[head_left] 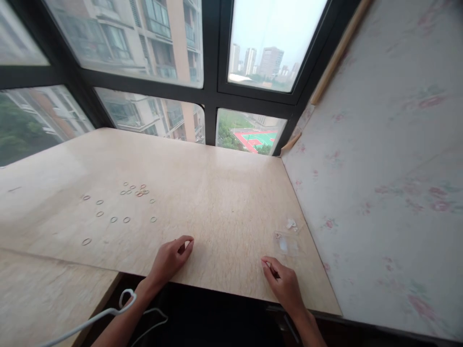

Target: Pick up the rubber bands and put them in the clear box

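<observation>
Near the front edge of the marble-patterned ledge, my left hand rests with thumb and forefinger pinched together. My right hand is also closed in a pinch, farther right. Whatever either fingertip pair holds, if anything, is too small to make out. Several thin rings lie scattered left of my left hand, among them a lone ring nearest the front and a ring closest to that hand. Just beyond my right hand sits a small clear plastic box with small pale contents.
Small whitish bits lie behind the box. A flowered wall bounds the ledge on the right, and dark window frames stand at the back. A white cable crosses by my left forearm. A thin dark sliver lies far left.
</observation>
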A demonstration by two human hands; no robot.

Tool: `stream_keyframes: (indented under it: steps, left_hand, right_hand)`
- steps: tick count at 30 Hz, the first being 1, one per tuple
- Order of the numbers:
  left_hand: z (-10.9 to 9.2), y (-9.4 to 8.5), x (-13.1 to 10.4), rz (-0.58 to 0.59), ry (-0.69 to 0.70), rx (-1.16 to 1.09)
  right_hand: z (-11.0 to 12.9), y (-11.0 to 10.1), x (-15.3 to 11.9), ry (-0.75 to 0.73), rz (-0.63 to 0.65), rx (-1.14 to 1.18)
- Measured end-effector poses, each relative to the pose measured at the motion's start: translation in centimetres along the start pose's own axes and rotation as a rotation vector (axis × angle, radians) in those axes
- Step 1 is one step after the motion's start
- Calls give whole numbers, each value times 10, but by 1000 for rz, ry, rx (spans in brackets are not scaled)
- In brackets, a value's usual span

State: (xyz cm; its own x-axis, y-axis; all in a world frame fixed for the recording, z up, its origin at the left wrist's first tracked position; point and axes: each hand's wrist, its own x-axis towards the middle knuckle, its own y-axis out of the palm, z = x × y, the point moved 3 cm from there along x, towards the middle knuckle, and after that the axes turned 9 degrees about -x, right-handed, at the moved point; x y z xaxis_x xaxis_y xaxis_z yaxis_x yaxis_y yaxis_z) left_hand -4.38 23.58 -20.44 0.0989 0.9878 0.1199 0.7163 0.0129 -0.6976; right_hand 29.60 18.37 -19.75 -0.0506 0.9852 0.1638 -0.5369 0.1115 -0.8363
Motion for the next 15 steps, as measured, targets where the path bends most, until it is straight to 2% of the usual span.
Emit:
stream_keyframes:
  steps: [2, 4, 7, 11, 15]
  left_hand:
    - [4, -12, 4, -131, -74, -81]
    - [14, -28, 9, -268, -157, -88]
    - [32, -59, 13, -338, -292, 43]
    - [60, -107, 8, -252, -514, 343]
    - [98, -150, -5, -33, -683, 516]
  right_hand:
    - [-4, 1, -3, 34, -1, 47]
    - [-13, -1, -3, 134, -9, 121]
    - [-25, -3, -2, 254, 39, 173]
    - [-38, -1, -4, 366, 135, 202]
    - [-51, 3, -8, 418, 243, 210]
